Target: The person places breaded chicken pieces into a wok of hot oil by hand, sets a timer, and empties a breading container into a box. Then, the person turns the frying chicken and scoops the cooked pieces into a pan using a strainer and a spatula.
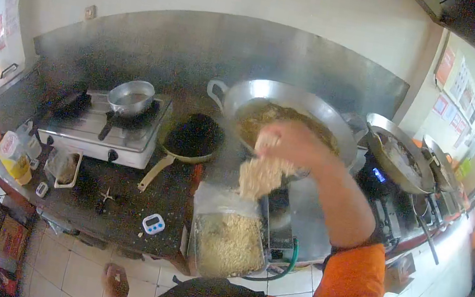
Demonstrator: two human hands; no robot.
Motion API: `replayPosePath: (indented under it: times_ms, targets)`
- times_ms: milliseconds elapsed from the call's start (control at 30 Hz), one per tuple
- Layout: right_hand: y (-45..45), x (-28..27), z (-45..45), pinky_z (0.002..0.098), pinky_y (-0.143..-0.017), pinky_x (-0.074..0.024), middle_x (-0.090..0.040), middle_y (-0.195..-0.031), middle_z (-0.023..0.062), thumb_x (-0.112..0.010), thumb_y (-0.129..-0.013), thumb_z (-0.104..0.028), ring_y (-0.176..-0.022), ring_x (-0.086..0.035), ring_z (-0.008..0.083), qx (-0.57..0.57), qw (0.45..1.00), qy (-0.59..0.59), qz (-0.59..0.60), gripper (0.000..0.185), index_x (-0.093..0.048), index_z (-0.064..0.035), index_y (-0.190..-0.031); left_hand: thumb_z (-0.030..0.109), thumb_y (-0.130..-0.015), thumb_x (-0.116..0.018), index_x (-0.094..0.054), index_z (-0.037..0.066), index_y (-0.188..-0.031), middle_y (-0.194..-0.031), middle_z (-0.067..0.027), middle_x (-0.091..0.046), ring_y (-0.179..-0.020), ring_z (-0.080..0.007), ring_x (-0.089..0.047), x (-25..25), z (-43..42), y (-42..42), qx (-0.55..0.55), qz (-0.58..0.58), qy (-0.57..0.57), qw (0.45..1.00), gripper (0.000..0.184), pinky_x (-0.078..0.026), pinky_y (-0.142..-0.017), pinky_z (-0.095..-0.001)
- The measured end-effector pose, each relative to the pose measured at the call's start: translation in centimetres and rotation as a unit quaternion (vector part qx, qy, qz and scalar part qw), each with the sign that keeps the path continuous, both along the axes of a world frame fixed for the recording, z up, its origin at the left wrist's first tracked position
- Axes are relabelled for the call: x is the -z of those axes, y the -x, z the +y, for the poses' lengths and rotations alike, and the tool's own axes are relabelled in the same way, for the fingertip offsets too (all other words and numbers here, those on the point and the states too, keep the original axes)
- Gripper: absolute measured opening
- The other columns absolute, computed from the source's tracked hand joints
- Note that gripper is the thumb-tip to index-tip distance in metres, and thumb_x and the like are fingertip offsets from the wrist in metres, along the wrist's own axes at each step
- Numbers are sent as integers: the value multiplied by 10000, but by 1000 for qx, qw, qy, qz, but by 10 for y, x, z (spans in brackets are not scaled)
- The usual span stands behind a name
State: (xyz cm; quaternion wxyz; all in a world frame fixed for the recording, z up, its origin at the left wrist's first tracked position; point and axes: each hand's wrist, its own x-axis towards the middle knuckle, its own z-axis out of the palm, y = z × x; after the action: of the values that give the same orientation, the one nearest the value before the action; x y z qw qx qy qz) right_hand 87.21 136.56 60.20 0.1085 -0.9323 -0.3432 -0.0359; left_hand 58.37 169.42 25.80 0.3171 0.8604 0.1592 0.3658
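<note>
My right hand (279, 141) is raised over the near rim of a large wok (332, 117) with brown oil and food in it. Its fingers are closed on a pale, crumb-coated piece of food (261, 177), which hangs below the hand. Under that piece stands a metal tray (265, 258) lined with a plastic bag and filled with pale crumbs (229, 240). Low in the view, my left hand (116, 278) hangs beside my body above the tiled floor, its fingers curled; whether it holds anything is hidden.
A small pot (132, 97) sits on the gas stove (94, 147) at left. A dark frying pan (193, 135) lies beside it. On the counter are a timer (153, 223) and a container (67, 171). Another wok (400, 159) is at right; a green hose (295, 257) curves near the tray.
</note>
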Motion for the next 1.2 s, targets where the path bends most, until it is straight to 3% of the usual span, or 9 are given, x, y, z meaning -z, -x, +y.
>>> replayPosePath:
  times_ms: [133,233,533,667,767,833,967,1033,1200]
  targets:
    - [-58,-34,-12,335,-728,-418,-577,-886,131,-657,-613,-288,-816,-549,254,85,992,-97,-15,393,-570,-70,-927,-13,-704,-504,-450,29,-673,-667,-100,-474,-582,-237,-471,-27,-17,0,-32,30,-28,999,76,-372,-501,-290]
    - [-105,-33,-11,346,-770,-404,-538,-982,161,-663,-599,-268,-899,-516,270,116,993,-29,-2,434,-552,-60,-963,8,-737,-509,-495,36,-728,-700,-101,-505,-570,-222,-483,-21,-17,8,1,-6,-68,998,32,-389,-482,-276]
    - [-389,128,-47,396,-784,-371,-497,-992,195,-502,-711,-186,-913,-480,304,158,968,3,-196,290,-524,-28,-952,33,-752,-528,-516,42,-771,-731,-102,-519,-604,-222,-491,-42,-34,39,-75,57,-68,993,24,-411,-523,-286]
    - [-270,47,-2,385,-704,-402,-534,-858,168,-504,-692,-116,-806,-512,307,183,965,3,-189,184,-544,-30,-849,38,-748,-536,-511,47,-791,-729,-104,-513,-572,-222,-482,-35,-27,43,-51,52,-80,994,51,-407,-495,-289]
    - [-128,-4,30,372,-644,-428,-557,-762,149,-507,-678,-74,-720,-535,315,69,978,-82,-179,118,-557,-32,-776,12,-722,-509,-461,44,-682,-675,-49,-443,-652,-146,-439,25,-10,37,-87,15,30,996,69,-371,-580,-231]
    - [-55,3,38,393,-668,-432,-562,-814,144,-505,-668,-77,-764,-541,307,-51,972,-28,-229,139,-563,-41,-789,-38,-675,-502,-436,26,-655,-658,-103,-461,-599,-237,-465,-7,-19,20,-75,13,-2,997,94,-362,-503,-290]
    - [37,93,44,435,-613,-449,-577,-697,170,-489,-671,-127,-654,-569,328,-173,942,281,61,144,-595,-36,-707,-35,-674,-510,-441,25,-657,-672,-110,-467,-617,-251,-469,-1,-9,9,-76,57,23,995,93,-382,-538,-309]
    - [40,178,31,419,-629,-452,-585,-739,171,-535,-682,-272,-680,-572,329,-166,929,271,191,279,-594,-5,-734,-39,-666,-515,-441,29,-657,-681,-109,-475,-625,-258,-473,-11,-5,3,-13,32,-32,999,101,-394,-557,-316]
    - [44,291,3,387,-706,-436,-575,-788,193,-567,-622,-534,-755,-558,323,93,953,226,181,580,-593,19,-794,-13,-686,-515,-455,26,-668,-701,-113,-490,-648,-262,-483,-15,8,1,-9,57,-50,997,73,-408,-590,-318]
